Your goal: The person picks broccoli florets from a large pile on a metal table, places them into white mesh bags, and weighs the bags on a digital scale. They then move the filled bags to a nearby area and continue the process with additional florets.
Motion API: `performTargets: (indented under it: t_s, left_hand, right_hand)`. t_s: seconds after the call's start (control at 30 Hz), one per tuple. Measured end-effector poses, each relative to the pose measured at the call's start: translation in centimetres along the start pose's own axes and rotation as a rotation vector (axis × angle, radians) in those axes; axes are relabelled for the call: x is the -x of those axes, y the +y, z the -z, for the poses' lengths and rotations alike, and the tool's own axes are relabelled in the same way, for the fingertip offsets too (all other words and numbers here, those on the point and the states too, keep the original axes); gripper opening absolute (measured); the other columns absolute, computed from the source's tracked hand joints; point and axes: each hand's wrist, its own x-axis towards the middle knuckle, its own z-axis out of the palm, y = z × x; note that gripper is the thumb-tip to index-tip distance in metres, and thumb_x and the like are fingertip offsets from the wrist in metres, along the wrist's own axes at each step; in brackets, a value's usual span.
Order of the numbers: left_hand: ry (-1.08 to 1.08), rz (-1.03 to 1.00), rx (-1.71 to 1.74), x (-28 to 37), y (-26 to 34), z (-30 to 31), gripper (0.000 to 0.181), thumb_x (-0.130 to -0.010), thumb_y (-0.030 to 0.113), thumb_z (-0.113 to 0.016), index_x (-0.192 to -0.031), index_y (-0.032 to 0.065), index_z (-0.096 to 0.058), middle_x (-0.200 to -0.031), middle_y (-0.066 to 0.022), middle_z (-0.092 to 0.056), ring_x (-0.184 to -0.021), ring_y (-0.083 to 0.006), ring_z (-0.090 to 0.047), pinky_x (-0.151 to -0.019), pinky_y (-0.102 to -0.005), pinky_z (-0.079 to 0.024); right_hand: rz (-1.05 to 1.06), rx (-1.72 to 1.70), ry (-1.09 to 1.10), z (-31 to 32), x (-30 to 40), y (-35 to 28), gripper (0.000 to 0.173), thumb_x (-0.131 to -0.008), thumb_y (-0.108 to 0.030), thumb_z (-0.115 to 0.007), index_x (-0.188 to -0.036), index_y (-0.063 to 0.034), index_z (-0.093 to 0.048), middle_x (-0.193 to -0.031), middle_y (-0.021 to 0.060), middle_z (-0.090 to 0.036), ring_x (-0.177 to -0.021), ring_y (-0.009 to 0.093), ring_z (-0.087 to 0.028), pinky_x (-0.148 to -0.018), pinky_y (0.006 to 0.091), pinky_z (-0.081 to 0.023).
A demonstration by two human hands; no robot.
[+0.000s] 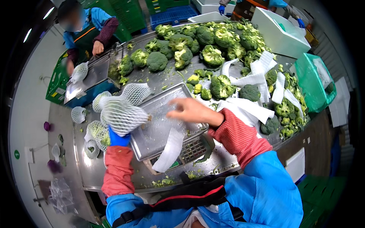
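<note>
My left hand (119,137), in a blue glove, holds a vegetable head in a white foam net (124,114) over the left edge of a metal tray (156,136). My bare right hand (186,111) is over the tray's right part, blurred, with its fingers apart and nothing in them. The tray rests on a scale with a keypad (194,149). A white foam net sleeve (169,150) lies across the tray's near edge and the scale. Several netted vegetable heads (95,129) sit on the steel table left of my left hand.
Broccoli heads (156,61) are heaped along the table's far side. More white net sleeves (251,109) lie at the right among broccoli. A co-worker's hand (97,48) is at a metal surface at the upper left. A white foam box (281,34) and a green-lined container (312,82) stand at the right.
</note>
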Motion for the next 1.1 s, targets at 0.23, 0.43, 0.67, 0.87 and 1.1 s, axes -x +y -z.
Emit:
performTargets:
  t_s: [0.23, 0.43, 0.67, 0.87, 1.1]
  left_hand:
    - [0.276, -0.059, 0.075, -0.1, 5.1, 1.5, 0.045, -0.096, 0.036, -0.043, -0.132, 0.0072, -0.044, -0.13, -0.0118, -0.05, -0.112, -0.0263, -0.053, -0.099, -0.0384, -0.041]
    - [-0.337, -0.117, -1.478, 5.4, -5.6, -11.3, 0.033, -0.08, 0.032, -0.069, -0.098, 0.0035, -0.067, -0.09, -0.0154, -0.064, -0.083, -0.028, -0.06, -0.077, -0.0365, -0.047]
    - [-0.166, 0.095, -1.515, 6.5, -8.0, -12.5, 0.019, -0.079, 0.024, -0.068, -0.083, 0.0067, -0.06, -0.074, -0.0165, -0.06, -0.067, -0.0335, -0.058, -0.063, -0.0374, -0.047]
    - [0.036, 0.231, -0.744, 5.2, -5.6, -14.5, 0.01, -0.089, 0.012, -0.061, -0.087, 0.012, -0.051, -0.063, 0.0052, -0.047, -0.051, -0.0032, -0.043, -0.045, -0.0182, -0.036]
    - [-0.114, 0.017, -0.832, 4.6, -2.6, -15.0, 0.008, -0.09, 0.012, -0.057, -0.088, 0.0096, -0.049, -0.076, 0.0045, -0.044, -0.069, -0.0033, -0.039, -0.06, -0.0199, -0.036]
  right_hand:
    - [-0.589, 0.983, 0.369, 6.8, 1.7, 12.5, 0.083, -0.066, -0.05, -0.075, -0.132, -0.0147, -0.04, -0.1, 0.0212, -0.052, -0.094, 0.036, -0.053, -0.078, 0.0465, -0.046]
    - [-0.717, 0.677, 0.552, 6.2, 1.6, 18.1, 0.068, -0.067, -0.038, -0.069, -0.126, -0.0148, -0.045, -0.108, 0.0262, -0.05, -0.099, 0.042, -0.053, -0.082, 0.0479, -0.047]
    - [-0.171, 0.426, 0.575, 6.1, 1.5, 6.2, 0.06, -0.063, -0.034, -0.07, -0.113, -0.0066, -0.05, -0.092, 0.0234, -0.053, -0.085, 0.036, -0.054, -0.073, 0.0433, -0.047]
    - [0.185, 0.691, 0.388, -1.8, 1.8, 1.0, 0.066, -0.067, -0.041, -0.076, -0.12, -0.0096, -0.052, -0.095, 0.0177, -0.048, -0.089, 0.03, -0.05, -0.077, 0.0399, -0.041]
    - [0.103, -0.124, 0.382, 0.5, 3.5, -4.8, 0.053, -0.083, -0.04, -0.062, -0.115, 0.0024, -0.054, -0.096, 0.0162, -0.054, -0.082, 0.028, -0.055, -0.075, 0.0368, -0.045]
